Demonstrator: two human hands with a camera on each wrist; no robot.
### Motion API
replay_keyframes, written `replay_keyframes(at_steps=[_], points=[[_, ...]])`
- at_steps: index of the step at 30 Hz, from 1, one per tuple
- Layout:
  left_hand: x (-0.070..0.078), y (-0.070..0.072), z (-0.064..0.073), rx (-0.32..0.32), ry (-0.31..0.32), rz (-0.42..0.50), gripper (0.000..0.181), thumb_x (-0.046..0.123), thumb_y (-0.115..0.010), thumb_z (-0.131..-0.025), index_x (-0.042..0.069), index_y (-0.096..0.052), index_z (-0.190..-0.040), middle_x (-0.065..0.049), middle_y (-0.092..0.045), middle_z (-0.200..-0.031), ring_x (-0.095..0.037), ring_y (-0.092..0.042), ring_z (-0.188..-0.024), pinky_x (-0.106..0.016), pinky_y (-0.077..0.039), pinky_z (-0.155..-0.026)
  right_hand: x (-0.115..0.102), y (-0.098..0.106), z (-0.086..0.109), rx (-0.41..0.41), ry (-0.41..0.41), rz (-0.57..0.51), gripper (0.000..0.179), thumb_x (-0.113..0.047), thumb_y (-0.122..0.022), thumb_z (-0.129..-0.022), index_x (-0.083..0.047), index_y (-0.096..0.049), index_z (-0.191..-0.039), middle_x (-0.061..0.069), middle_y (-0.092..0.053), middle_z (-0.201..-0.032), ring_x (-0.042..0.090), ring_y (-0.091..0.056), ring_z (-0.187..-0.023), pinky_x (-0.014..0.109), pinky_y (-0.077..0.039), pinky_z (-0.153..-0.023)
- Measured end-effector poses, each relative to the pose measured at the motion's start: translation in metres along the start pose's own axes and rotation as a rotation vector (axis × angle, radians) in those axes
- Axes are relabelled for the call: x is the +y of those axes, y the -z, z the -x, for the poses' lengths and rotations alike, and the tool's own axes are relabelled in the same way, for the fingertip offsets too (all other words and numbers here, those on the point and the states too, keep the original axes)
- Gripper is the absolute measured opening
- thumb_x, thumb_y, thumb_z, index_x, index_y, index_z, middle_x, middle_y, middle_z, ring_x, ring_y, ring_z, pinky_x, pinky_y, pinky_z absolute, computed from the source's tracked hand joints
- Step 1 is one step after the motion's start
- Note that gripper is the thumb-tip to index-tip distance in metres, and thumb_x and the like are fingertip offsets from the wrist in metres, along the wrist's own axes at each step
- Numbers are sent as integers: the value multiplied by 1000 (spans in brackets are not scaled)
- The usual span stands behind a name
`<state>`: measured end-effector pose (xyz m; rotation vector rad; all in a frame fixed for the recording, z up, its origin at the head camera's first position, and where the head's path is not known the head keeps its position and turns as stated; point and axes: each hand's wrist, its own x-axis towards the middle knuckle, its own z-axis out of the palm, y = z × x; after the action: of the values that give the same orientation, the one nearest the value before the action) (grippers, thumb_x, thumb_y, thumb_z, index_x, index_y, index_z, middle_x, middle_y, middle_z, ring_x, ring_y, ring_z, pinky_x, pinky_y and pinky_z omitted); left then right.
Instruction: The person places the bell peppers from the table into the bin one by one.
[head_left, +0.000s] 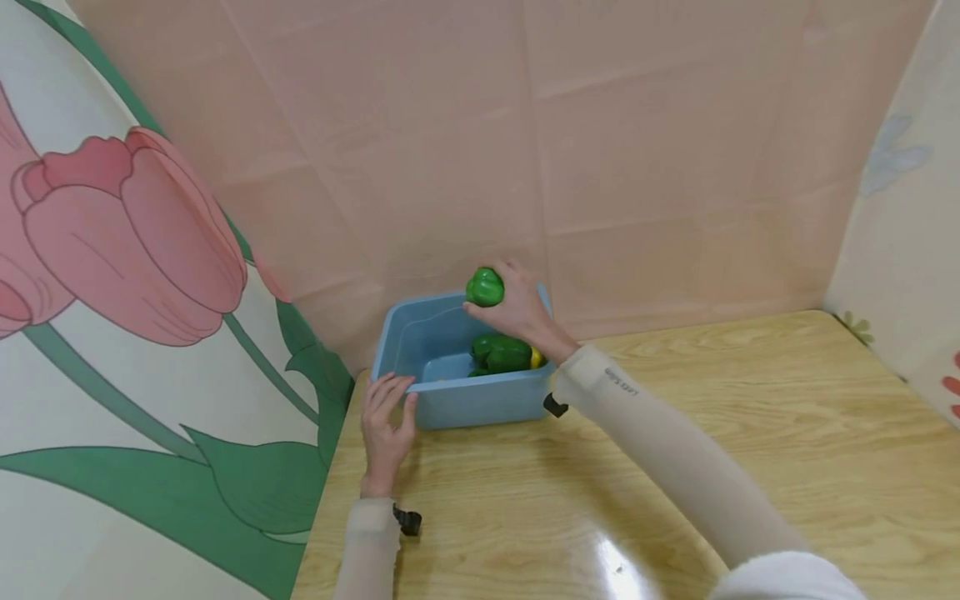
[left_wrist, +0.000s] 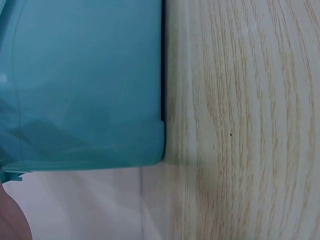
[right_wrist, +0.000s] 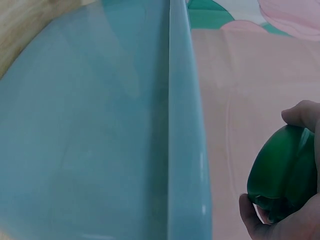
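A glossy green bell pepper (head_left: 485,287) is held above the blue plastic bin (head_left: 480,406) by my right hand (head_left: 519,307), with thumb and fingers curled round it. The right wrist view also shows this pepper (right_wrist: 282,170), with fingertips on two sides and the bin's rim (right_wrist: 190,150) beside it. My left hand (head_left: 387,421) rests at the bin's front left corner, fingers over the rim and thumb along the outer wall. Inside the bin lie more green peppers (head_left: 504,354) and something yellow (head_left: 536,358), partly hidden by the front wall and my right wrist.
The bin stands on a wood-grain table (head_left: 600,467) near its back edge. Behind it hangs a pinkish sheet (head_left: 637,167). At the left is a wall painted with tulips (head_left: 135,242), and a pale wall (head_left: 915,250) stands at the right.
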<state>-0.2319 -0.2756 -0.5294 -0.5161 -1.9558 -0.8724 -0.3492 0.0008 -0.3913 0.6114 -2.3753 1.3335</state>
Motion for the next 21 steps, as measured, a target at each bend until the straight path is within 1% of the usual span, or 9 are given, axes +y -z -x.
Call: replay_keyframes(at_steps=[5, 9, 14, 17, 21], points=[[0, -1, -1, 0, -4, 6, 31, -1, -77, -93, 12, -80, -121, -12, -78, -116, -40, -63, -126, -79, -27, -118, -3, -6, 1, -18, -2, -6, 60, -38, -88, -84, -14, -65, -134, 15, -59, -129, 30, -64, -100, 48, -61, -79], [-1, -1, 0, 4, -4, 6, 31, -1, -77, -93, 12, -80, -121, -13, -78, -116, -41, -63, -126, -78, -27, -119, -4, -10, 2, -28, -2, -21, 62, -38, -88, -85, -14, -64, -136, 15, -59, -131, 29, -64, -101, 48, -61, -80], [-1, -2, 1, 12, -3, 8, 32, -2, -77, -93, 12, -81, -121, -13, -78, -116, -41, -64, -125, -79, -26, -118, -4, -16, 5, -42, 2, -36, 61, -37, -89, -86, -15, -64, -137, 14, -58, -133, 29, -64, -102, 48, -61, -80], [0, -2, 2, 11, -3, 13, 32, -2, -77, -93, 12, -81, -121, -13, -78, -115, -42, -64, -124, -79, -26, -118, -3, -20, 6, -48, 6, -33, 60, -37, -89, -85, -15, -64, -135, 13, -58, -132, 29, -64, -101, 47, -61, -79], [0, -3, 1, 18, -4, 10, 32, -3, -77, -92, 12, -81, -120, -13, -78, -115, -42, -64, -125, -78, -27, -119, 0, -24, 6, -50, 16, -39, 62, -37, -89, -85, -13, -64, -136, 13, -58, -131, 28, -64, -101, 47, -60, -79]])
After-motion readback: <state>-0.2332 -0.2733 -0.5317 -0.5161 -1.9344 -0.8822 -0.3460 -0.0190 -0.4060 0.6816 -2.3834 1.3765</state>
